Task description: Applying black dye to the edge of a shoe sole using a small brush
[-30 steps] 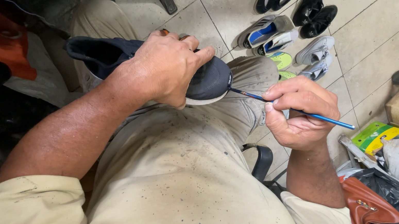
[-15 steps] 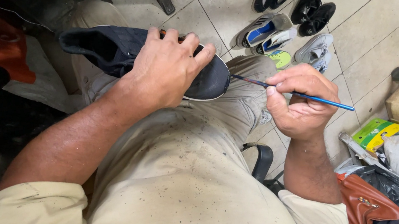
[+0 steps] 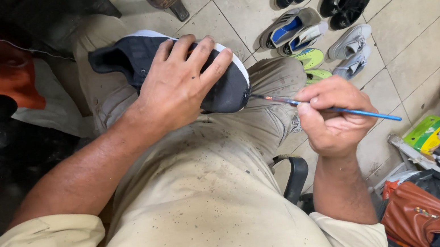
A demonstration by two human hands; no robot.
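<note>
Fingers of the left hand (image 3: 180, 83) spread over a dark, matte shoe (image 3: 226, 85) with a white rubber rim, pressing it on the lap against stained beige cloth. Just beside its toe, the right hand (image 3: 331, 116) pinches a thin blue-handled brush (image 3: 344, 110), tip touching the sole edge. Several pairs of worn shoes (image 3: 325, 11) lie on glossy tiles (image 3: 419, 32).

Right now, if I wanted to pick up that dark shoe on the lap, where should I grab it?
Probably around the middle, from above, as the left hand does. The shoe lies across the lap with its toe pointing at the brush in the right hand, so stay clear of the toe.
</note>
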